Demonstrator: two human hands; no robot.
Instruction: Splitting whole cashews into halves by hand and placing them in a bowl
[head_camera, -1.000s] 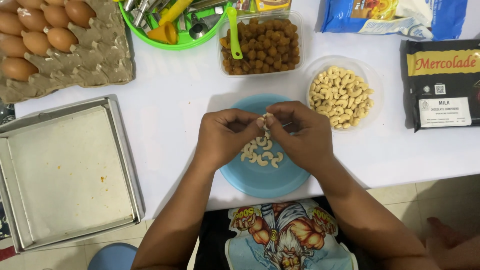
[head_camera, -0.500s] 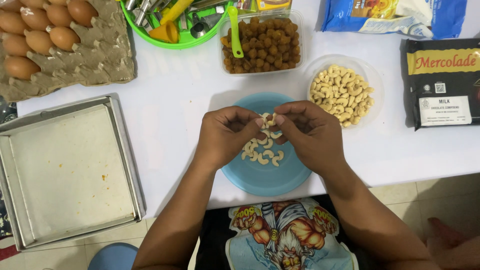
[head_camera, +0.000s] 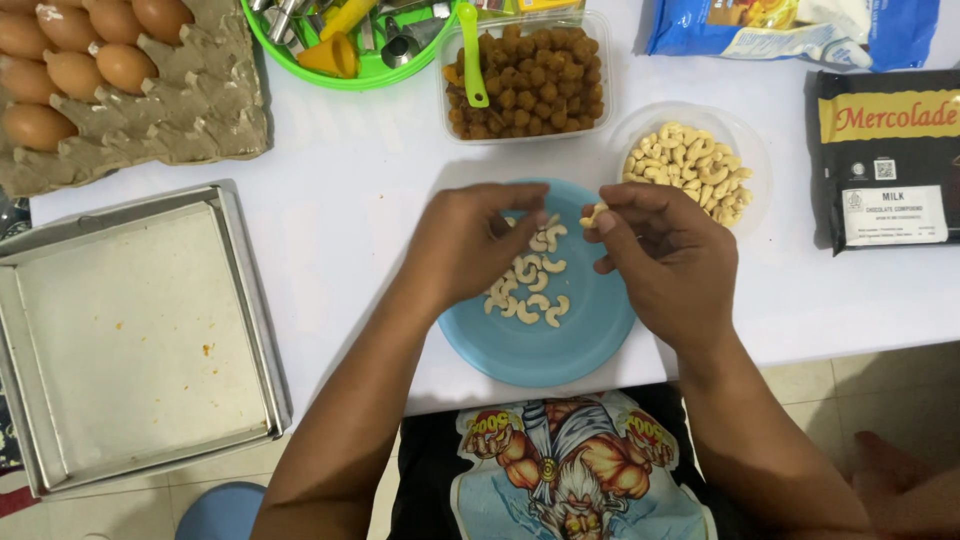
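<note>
While an egg tray (head_camera: 120, 90) with brown eggs sits at the far left of the white table (head_camera: 340, 190), a square metal baking tin (head_camera: 130, 340) lies below it near the table's front edge. Further right, at the back, stands a green bowl (head_camera: 340, 60) of utensils, then a clear tub of brown balls (head_camera: 530, 75) with a green spoon (head_camera: 470, 50) in it. At the middle lies a blue plate (head_camera: 560, 345) holding a loose scatter of cashew halves (head_camera: 525, 285). The left hand (head_camera: 465, 245) hovers over the plate's left part, fingers curled inward with tips close together; whether it pinches anything cannot be told. The right hand (head_camera: 665, 260) hangs over the plate's right rim, thumb and forefinger pinching a cashew piece (head_camera: 594, 213). That piece lies roughly level, its long axis running left to right, its free end pointing toward the left hand. Beyond, a clear bowl of whole cashews (head_camera: 690, 170) stands, and a black chocolate packet (head_camera: 885, 160) lies at the far right.
</note>
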